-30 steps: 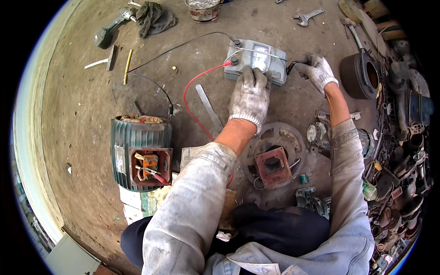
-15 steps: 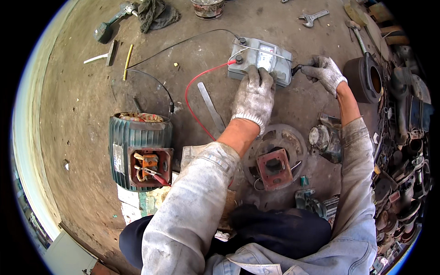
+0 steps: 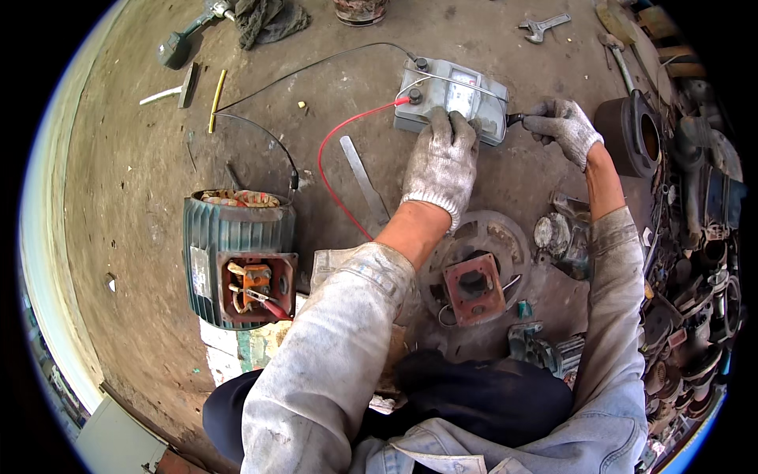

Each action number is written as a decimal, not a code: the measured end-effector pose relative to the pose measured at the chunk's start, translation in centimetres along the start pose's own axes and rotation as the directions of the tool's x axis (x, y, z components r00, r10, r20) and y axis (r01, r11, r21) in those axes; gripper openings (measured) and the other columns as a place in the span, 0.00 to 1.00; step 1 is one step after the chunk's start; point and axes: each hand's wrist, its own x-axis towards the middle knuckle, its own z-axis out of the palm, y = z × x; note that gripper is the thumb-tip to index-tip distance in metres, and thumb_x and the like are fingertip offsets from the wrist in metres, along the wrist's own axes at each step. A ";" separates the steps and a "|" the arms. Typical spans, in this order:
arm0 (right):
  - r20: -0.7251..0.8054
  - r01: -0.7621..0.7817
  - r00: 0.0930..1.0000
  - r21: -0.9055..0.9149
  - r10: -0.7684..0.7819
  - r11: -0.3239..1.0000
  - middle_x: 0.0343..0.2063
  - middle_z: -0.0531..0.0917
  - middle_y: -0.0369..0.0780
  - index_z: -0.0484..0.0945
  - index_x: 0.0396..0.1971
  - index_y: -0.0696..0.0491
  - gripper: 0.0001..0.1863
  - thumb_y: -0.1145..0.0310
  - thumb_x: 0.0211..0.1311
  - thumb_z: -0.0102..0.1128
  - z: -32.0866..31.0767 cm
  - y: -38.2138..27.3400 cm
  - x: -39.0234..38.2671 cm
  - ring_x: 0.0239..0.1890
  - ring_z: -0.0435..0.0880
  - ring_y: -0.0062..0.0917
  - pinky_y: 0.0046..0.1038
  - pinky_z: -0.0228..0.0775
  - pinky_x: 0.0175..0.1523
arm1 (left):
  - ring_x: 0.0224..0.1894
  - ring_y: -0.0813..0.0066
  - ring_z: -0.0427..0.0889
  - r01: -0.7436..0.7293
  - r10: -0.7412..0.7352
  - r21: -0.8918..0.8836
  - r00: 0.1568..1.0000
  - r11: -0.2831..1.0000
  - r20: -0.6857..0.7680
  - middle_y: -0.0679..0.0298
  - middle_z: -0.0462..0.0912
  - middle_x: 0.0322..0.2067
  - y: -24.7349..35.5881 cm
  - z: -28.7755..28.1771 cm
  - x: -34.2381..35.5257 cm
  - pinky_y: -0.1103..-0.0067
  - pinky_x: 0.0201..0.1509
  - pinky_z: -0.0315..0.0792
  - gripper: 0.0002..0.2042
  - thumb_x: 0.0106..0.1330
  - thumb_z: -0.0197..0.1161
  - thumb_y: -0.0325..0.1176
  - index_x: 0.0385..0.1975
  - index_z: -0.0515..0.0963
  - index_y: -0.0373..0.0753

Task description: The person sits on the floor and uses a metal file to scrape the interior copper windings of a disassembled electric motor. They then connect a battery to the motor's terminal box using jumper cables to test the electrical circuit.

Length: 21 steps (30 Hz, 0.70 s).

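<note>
A grey hand-crank insulation tester (image 3: 410, 120) lies on the floor ahead of me. My left hand (image 3: 442, 162), in a dirty white knit glove, grips its near edge, with fingers over the top. My right hand (image 3: 562, 130), gloved alike, is closed around the black crank handle (image 3: 515, 118) at the tester's right side. A red lead (image 3: 335, 136) runs from one terminal down behind my left forearm, and a black lead (image 3: 316, 62) leaves the other. At left stands a green ribbed motor (image 3: 237, 225); a red-handled clip (image 3: 272, 306) bites inside its open terminal box.
A metal strip (image 3: 359, 174) lies between motor and tester. A red square housing (image 3: 474, 288) sits on a round flange (image 3: 513, 237) near my knees. Farther off are an adjustable wrench (image 3: 543, 28), a hammer (image 3: 188, 87) and a yellow stick (image 3: 217, 101). Metal parts (image 3: 695, 316) pile up at right.
The whole view has shifted slightly. My left hand stays on the tester, and my right hand keeps hold of the crank handle, having moved only a little.
</note>
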 end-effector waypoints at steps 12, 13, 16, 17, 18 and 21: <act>0.252 -0.216 0.948 0.061 0.194 0.975 0.27 0.85 0.36 0.86 0.35 0.56 0.08 0.68 0.59 0.71 3.7 1.7 -0.1 0.27 0.82 0.20 0.24 0.74 0.33 | 0.66 0.42 0.67 0.045 -0.045 -0.014 0.998 0.999 0.048 0.47 0.69 0.62 0.4 -0.3 0.2 0.64 0.58 0.76 0.28 0.66 0.58 0.32 0.68 0.72 0.35; 0.232 -0.169 0.962 0.087 0.145 0.982 0.26 0.84 0.35 0.85 0.37 0.56 0.09 0.68 0.60 0.71 3.2 0.4 -0.5 0.27 0.81 0.19 0.23 0.72 0.33 | 0.67 0.42 0.66 0.064 -0.065 0.014 0.996 0.998 0.055 0.47 0.70 0.62 0.0 -0.9 0.0 0.64 0.58 0.76 0.28 0.66 0.58 0.32 0.68 0.72 0.35; 0.002 -0.020 1.000 0.091 0.020 0.996 0.27 0.85 0.35 0.86 0.36 0.55 0.11 0.64 0.61 0.73 0.2 0.7 0.0 0.27 0.80 0.17 0.23 0.72 0.33 | 0.69 0.41 0.64 0.055 -0.062 0.062 0.992 0.997 0.107 0.48 0.68 0.66 0.6 -1.7 0.4 0.64 0.63 0.73 0.27 0.67 0.58 0.34 0.68 0.73 0.35; -0.058 0.030 0.998 -0.014 -0.031 0.999 0.26 0.84 0.35 0.87 0.37 0.55 0.11 0.63 0.62 0.72 0.3 0.5 1.1 0.27 0.80 0.17 0.23 0.71 0.33 | 0.69 0.41 0.64 0.061 -0.068 0.068 0.992 0.996 0.105 0.48 0.68 0.66 0.5 -1.5 0.2 0.63 0.63 0.73 0.26 0.68 0.58 0.34 0.67 0.73 0.35; -0.111 0.077 0.990 -0.118 -0.090 0.990 0.26 0.84 0.34 0.87 0.38 0.55 0.11 0.63 0.63 0.71 0.6 0.4 2.2 0.27 0.79 0.16 0.23 0.71 0.34 | 0.69 0.41 0.64 0.067 -0.075 0.074 0.992 0.995 0.104 0.48 0.68 0.66 0.3 -1.3 -0.1 0.63 0.63 0.73 0.26 0.68 0.58 0.34 0.66 0.74 0.35; -0.184 0.104 0.973 -0.199 -0.141 0.974 0.29 0.88 0.38 0.87 0.44 0.57 0.14 0.64 0.64 0.68 2.5 1.3 4.5 0.29 0.82 0.19 0.25 0.75 0.38 | 0.69 0.40 0.63 0.085 -0.093 0.071 0.989 0.994 0.118 0.49 0.68 0.66 0.3 -1.4 -0.1 0.63 0.63 0.73 0.24 0.69 0.57 0.35 0.65 0.75 0.35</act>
